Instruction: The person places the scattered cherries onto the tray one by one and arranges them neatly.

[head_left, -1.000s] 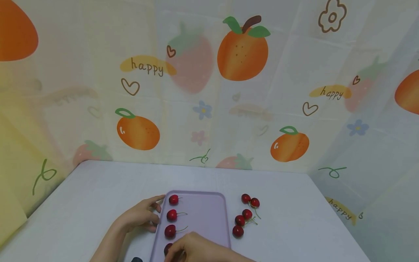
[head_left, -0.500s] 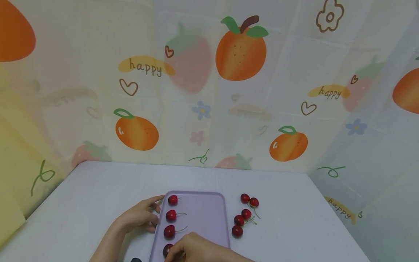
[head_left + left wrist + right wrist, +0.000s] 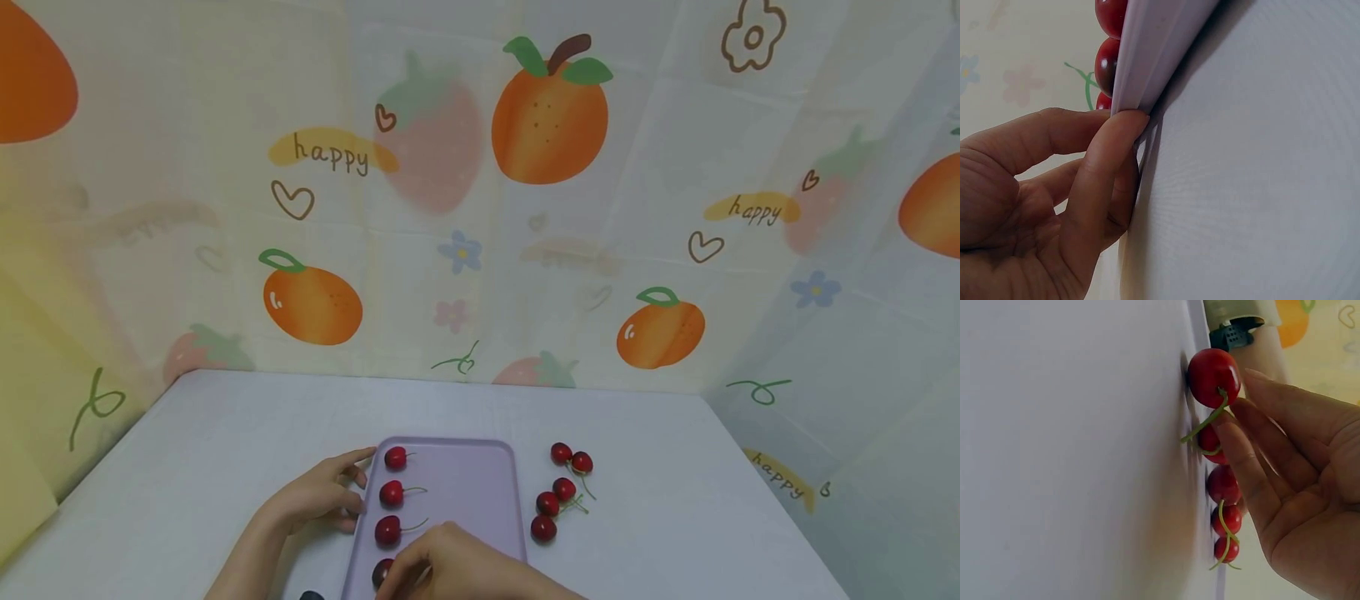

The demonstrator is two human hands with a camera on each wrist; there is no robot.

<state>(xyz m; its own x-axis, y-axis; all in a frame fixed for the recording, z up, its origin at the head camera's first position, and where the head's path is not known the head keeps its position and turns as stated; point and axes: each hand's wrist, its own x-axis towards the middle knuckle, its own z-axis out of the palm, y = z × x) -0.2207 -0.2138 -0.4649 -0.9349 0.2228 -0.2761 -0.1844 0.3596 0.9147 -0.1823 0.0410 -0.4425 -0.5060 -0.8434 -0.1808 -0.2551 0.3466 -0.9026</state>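
Right grip (image 3: 450, 567) has fingertips on the stem of the nearest cherry (image 3: 382, 572) at the tray's (image 3: 465, 492) near left, fingers almost straight; left grip (image 3: 318, 496) pinches the tray's left rim; the cherry could roll out of its column as the fingers lift, dragged by the stem, or the tray could tip if the rim rises.

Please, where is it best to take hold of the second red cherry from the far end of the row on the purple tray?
Probably pinch the thin green stem of that red cherry from the right: it points over bare purple tray.
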